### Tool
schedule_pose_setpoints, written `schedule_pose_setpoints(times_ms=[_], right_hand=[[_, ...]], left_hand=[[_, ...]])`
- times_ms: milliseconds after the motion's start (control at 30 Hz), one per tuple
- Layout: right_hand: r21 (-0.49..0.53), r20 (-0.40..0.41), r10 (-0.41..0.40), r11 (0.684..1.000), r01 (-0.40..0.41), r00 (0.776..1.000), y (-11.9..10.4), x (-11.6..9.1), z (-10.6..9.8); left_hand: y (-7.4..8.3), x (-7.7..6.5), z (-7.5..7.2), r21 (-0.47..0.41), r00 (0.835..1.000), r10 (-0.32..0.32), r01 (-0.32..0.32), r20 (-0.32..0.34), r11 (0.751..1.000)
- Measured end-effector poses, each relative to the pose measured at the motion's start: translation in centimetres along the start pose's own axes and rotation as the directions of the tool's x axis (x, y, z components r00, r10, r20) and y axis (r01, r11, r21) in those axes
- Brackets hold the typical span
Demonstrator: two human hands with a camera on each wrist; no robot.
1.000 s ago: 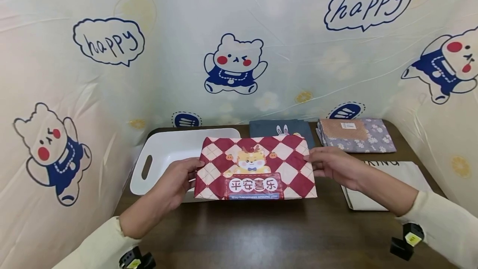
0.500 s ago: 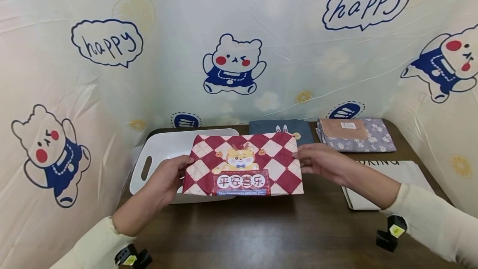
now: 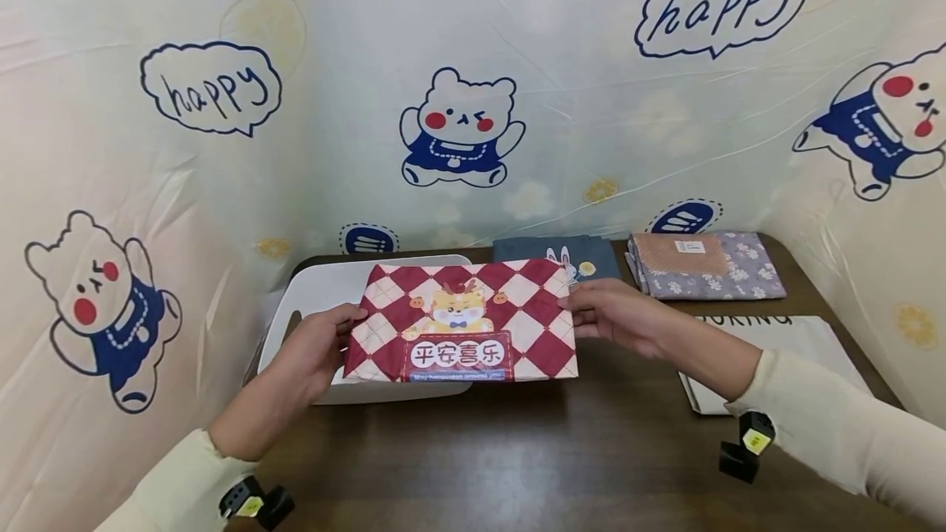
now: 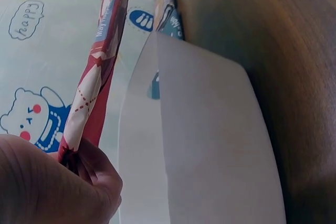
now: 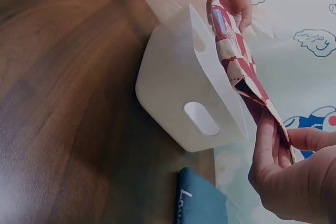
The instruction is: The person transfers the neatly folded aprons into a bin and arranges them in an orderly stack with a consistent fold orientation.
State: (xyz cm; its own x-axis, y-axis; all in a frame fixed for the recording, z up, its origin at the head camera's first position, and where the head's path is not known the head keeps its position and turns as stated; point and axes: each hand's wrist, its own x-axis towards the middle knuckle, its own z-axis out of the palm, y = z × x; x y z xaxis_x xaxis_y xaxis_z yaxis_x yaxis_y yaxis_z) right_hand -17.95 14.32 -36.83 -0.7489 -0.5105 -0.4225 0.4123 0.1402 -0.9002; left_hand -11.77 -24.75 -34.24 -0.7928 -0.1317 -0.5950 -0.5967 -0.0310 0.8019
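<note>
A pale backdrop closes off the far, left and right sides, printed with white bears in blue and with "happy" bubbles. Inside it stands the dark brown wooden table, its surface shiny in the near part. A white bin with oval handle holes stands upright at the far left of the table. The folded checked cloth, dark red and cream with a cartoon animal and a lettered panel, is held up off the table, its printed front turned to the near side, and it hides much of the bin in the head view. A folded white cloth with black lettering lies on the right, partly behind the right forearm. Beyond it, at the far right, lies a folded floral cloth with an orange-brown panel and a small label. To its left, just right of the bin, is a folded teal cloth bearing a rabbit. The right hand pinches the checked cloth's right edge between thumb and fingers; the left hand is clamped likewise on its left edge. Each wrist carries a small black device.
</note>
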Motion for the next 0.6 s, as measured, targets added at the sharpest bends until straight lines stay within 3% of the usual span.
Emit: schedule_pose_setpoints(times_ms=[600], right_hand=[[0.030, 0.033, -0.011, 1.000, 0.010, 0.999, -0.1, 1.8, 2.2]], left_hand=[[0.0, 0.6, -3.3, -0.010, 1.000, -0.014, 0.014, -0.005, 1.000]])
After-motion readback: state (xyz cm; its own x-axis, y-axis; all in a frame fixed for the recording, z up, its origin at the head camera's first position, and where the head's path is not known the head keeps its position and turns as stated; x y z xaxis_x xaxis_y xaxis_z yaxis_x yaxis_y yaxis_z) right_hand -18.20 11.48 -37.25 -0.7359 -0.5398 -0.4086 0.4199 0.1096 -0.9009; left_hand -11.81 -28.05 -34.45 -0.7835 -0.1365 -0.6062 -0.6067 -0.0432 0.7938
